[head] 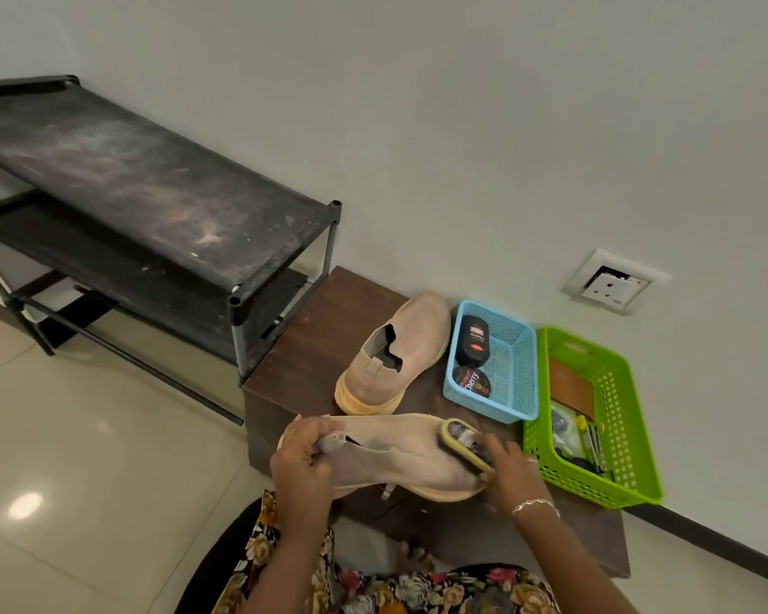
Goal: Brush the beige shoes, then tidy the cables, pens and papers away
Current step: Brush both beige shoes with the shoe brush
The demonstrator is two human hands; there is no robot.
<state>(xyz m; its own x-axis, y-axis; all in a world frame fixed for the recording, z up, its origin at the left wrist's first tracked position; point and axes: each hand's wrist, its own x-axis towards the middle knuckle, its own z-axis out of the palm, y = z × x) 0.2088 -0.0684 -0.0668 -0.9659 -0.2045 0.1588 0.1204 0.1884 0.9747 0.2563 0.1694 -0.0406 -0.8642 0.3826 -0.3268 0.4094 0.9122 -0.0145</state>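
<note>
shoe [400, 454]: likely soft, light; take by heel
left hand [302, 456]: pinches heel
right hand [513, 474]: grips brush [464, 443], near blue basket [522, 347]

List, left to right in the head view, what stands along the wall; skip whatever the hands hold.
Rack → far shoe → blue basket → green basket.

Soft, even room light
A white glare spot shines on the floor [25, 506]; the brush [466, 445] looks blurry; edges bend.
</note>
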